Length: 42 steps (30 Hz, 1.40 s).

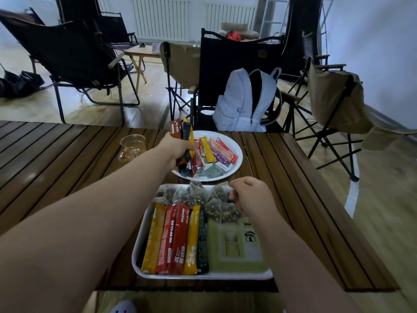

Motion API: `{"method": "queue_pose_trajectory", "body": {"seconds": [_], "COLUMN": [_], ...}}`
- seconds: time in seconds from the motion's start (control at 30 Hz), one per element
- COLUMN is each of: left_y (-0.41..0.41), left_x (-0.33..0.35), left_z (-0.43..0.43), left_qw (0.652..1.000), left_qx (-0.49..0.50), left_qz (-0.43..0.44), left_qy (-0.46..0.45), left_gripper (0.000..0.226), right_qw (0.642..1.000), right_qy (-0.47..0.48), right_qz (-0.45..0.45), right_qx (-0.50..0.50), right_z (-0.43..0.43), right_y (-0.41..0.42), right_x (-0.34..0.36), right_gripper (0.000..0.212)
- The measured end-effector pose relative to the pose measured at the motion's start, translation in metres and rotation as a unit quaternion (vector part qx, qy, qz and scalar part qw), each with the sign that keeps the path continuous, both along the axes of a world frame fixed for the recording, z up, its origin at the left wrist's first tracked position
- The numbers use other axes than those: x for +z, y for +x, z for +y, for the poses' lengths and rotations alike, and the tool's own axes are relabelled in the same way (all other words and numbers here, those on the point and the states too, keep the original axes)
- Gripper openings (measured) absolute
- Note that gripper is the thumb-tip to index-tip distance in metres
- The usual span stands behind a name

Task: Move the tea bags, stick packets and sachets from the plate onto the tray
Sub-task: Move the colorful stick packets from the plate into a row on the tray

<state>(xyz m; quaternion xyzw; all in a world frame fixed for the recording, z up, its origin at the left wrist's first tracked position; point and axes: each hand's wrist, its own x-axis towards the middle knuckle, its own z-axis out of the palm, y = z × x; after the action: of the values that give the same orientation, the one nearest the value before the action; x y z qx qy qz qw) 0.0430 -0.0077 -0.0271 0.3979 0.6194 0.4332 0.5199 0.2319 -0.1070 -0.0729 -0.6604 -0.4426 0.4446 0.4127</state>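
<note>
Nearest, white rectangular tray [203, 277] on slatted wooden counter [293, 177] already holds coloured stick packets [176, 238], mesh pyramid tea bags [194, 196] and green sachet [234, 247]; white round plate [240, 154] judged part-loaded; left hand [178, 147] grips stick bundle [186, 132] over it, right hand [250, 195] pinches tea bag [222, 190] over the tray.

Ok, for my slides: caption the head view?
Left hand holds stick packets over the plate; right hand at tea bags on the tray.
</note>
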Motion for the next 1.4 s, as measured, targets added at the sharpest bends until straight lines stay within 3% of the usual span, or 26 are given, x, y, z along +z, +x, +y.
{"method": "queue_pose_trajectory", "body": {"seconds": [0.1,0.33,0.53,0.73,0.83,0.93,1.03,1.17,1.3,1.4], "left_y": [-0.001,-0.008,-0.011,-0.012,-0.018,-0.022,-0.029,-0.039,-0.043,-0.051], "left_x": [-0.007,-0.009,-0.011,-0.008,-0.006,-0.009,-0.009,-0.010,-0.017,-0.020], "left_z": [-0.005,-0.057,-0.116,-0.153,-0.168,-0.181,-0.188,-0.180,-0.168,-0.162], "left_qw": [0.999,0.970,0.935,0.952,0.955,0.958,0.960,0.971,0.979,0.982], "left_qx": [-0.029,-0.196,-0.317,-0.286,-0.271,-0.241,-0.213,-0.173,-0.118,-0.100], "left_qz": [0.002,-0.113,-0.108,-0.079,-0.084,-0.123,-0.156,-0.146,-0.153,-0.154], "left_qy": [-0.015,-0.085,-0.117,-0.081,-0.087,-0.091,-0.090,-0.081,-0.060,-0.053], "left_gripper": [0.025,0.019,0.040,0.036,0.037,0.027,0.033,0.044,0.045,0.045], "right_qw": [1.000,0.994,0.982,0.974,0.946,0.935,0.927,0.938,0.950,0.986], "right_qy": [-0.004,-0.021,-0.015,-0.052,-0.094,-0.071,-0.047,-0.008,0.034,0.006], "right_qz": [0.019,0.108,0.189,0.213,0.294,0.327,0.356,0.342,0.309,0.160], "right_qx": [-0.014,-0.021,-0.010,0.057,0.101,0.115,0.110,0.058,-0.035,-0.035], "right_z": [0.001,-0.022,-0.040,-0.047,-0.055,-0.058,-0.060,-0.062,-0.052,-0.042], "right_y": [0.003,0.016,0.010,-0.007,-0.012,-0.014,-0.017,-0.022,-0.018,-0.002], "right_x": [0.003,0.008,0.011,0.009,0.010,0.014,0.018,0.021,0.020,0.007], "right_gripper": [0.014,0.017,0.033,0.027,0.022,0.016,0.011,0.022,0.019,0.016]}}
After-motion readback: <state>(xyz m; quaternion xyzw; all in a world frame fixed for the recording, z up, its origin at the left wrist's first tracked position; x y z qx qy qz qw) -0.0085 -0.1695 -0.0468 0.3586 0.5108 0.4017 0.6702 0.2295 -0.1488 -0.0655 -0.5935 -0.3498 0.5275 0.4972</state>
